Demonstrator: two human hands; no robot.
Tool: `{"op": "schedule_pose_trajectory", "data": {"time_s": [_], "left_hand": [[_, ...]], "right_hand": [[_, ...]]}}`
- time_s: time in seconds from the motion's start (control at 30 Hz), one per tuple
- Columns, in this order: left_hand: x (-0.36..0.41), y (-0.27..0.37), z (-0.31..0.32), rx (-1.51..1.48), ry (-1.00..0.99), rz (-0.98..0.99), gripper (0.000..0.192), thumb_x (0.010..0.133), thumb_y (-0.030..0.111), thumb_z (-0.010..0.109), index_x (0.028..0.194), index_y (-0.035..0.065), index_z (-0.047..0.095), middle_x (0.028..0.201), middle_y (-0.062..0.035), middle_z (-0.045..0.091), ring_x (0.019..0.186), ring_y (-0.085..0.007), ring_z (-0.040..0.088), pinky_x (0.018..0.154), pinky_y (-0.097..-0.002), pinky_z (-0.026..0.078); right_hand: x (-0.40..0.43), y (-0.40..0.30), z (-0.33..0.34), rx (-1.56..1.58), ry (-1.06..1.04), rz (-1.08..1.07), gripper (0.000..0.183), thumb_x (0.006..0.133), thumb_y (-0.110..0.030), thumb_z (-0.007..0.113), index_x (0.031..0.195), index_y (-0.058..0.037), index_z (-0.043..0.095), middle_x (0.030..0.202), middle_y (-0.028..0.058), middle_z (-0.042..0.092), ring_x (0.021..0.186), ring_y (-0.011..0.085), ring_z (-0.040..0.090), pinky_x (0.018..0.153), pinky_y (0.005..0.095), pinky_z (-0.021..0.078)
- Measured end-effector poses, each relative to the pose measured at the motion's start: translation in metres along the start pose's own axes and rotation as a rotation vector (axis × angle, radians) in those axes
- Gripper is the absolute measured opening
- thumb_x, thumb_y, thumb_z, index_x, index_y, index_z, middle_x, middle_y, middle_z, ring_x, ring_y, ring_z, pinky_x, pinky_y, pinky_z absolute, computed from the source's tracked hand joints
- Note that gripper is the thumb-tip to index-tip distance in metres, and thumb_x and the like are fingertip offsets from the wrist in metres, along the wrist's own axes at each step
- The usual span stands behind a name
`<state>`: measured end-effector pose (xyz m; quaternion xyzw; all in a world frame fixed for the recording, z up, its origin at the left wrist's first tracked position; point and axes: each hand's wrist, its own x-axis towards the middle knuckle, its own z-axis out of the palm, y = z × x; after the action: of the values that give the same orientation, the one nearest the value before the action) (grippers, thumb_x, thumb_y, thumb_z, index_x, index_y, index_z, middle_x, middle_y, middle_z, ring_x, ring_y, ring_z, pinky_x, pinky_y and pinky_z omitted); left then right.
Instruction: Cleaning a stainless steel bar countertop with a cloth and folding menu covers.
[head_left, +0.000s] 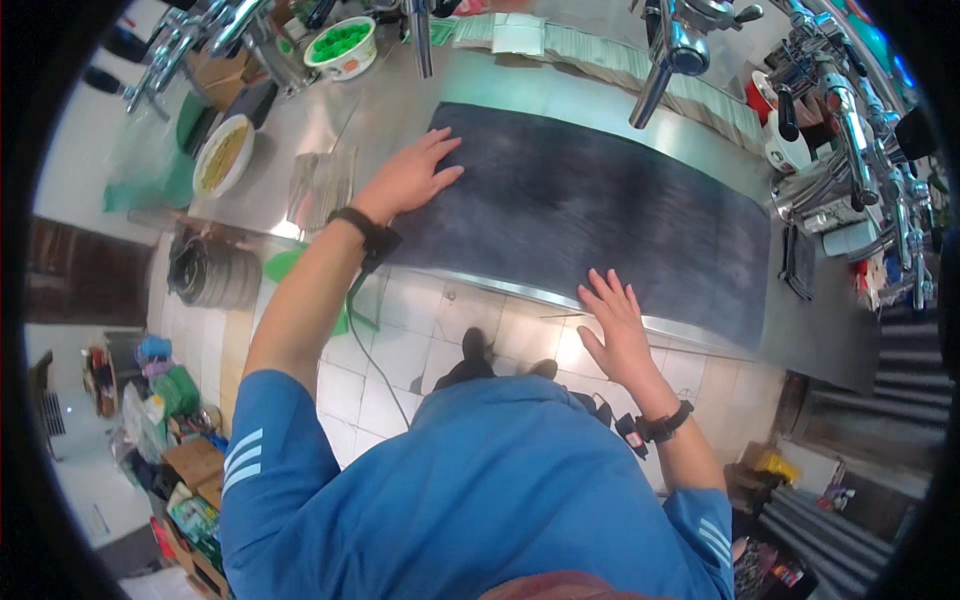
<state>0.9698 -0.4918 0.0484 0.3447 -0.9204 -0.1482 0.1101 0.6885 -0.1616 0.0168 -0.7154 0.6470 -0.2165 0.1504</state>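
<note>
A dark grey rectangular mat (600, 202) lies spread over a stainless steel counter (510, 79) in front of me. My left hand (411, 174) is at the mat's left edge, its fingers apart and reaching over the dark surface. By the front edge, my right hand (616, 326) has its fingers spread, the tips over the mat's border. Neither hand holds anything; whether the palms press on the mat is hard to tell. Left of my left hand lies a striped folded cloth (322, 187). Each wrist wears a black strap with a small device.
Chrome beer taps (679, 60) overhang the counter's back and right side. A bowl of green pieces (341, 46) and a bowl with yellowish contents (223, 156) stand at left. White folded papers or napkins (517, 34) line the back. A metal keg (217, 271) and cable (367, 345) are below.
</note>
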Motion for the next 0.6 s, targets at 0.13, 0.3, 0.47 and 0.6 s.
{"op": "schedule_pose_trajectory", "data": {"time_s": [0.13, 0.3, 0.47, 0.6], "left_hand": [[0.061, -0.055, 0.016, 0.142, -0.082, 0.019, 0.06, 0.102, 0.045, 0.055, 0.149, 0.0085, 0.05, 0.159, -0.0185, 0.041, 0.143, -0.0378, 0.043, 0.117, -0.0443, 0.037], [0.087, -0.09, 0.002, 0.179, -0.198, -0.101, 0.064, 0.101, 0.047, 0.054, 0.149, 0.0037, 0.049, 0.156, -0.0201, 0.045, 0.144, -0.0356, 0.042, 0.118, -0.0417, 0.035], [0.091, -0.107, 0.006, 0.052, -0.038, 0.089, 0.06, 0.1, 0.044, 0.058, 0.144, 0.0031, 0.054, 0.149, -0.0203, 0.053, 0.136, -0.037, 0.051, 0.114, -0.042, 0.041], [0.112, -0.099, -0.003, 0.027, -0.004, -0.045, 0.053, 0.096, 0.039, 0.063, 0.139, 0.0079, 0.058, 0.133, -0.019, 0.064, 0.121, -0.0381, 0.061, 0.103, -0.0441, 0.049]], "right_hand": [[0.026, -0.031, 0.014, 0.011, 0.036, 0.022, 0.067, 0.084, -0.013, 0.075, 0.147, -0.0098, 0.052, 0.162, 0.0127, 0.039, 0.152, 0.037, 0.03, 0.123, 0.0547, 0.0229], [0.025, -0.052, 0.017, 0.141, -0.067, 0.049, 0.047, 0.086, -0.014, 0.074, 0.132, -0.0095, 0.064, 0.155, 0.0138, 0.049, 0.15, 0.0374, 0.034, 0.124, 0.056, 0.0224], [0.089, -0.088, 0.016, 0.332, 0.009, -0.081, 0.036, 0.085, -0.014, 0.072, 0.12, -0.0067, 0.068, 0.115, 0.0124, 0.068, 0.107, 0.0364, 0.065, 0.088, 0.0445, 0.0541], [0.164, -0.13, 0.054, 0.278, -0.086, -0.23, 0.035, 0.081, -0.016, 0.076, 0.114, -0.008, 0.067, 0.104, 0.0117, 0.065, 0.103, 0.034, 0.064, 0.086, 0.0461, 0.0541]]}}
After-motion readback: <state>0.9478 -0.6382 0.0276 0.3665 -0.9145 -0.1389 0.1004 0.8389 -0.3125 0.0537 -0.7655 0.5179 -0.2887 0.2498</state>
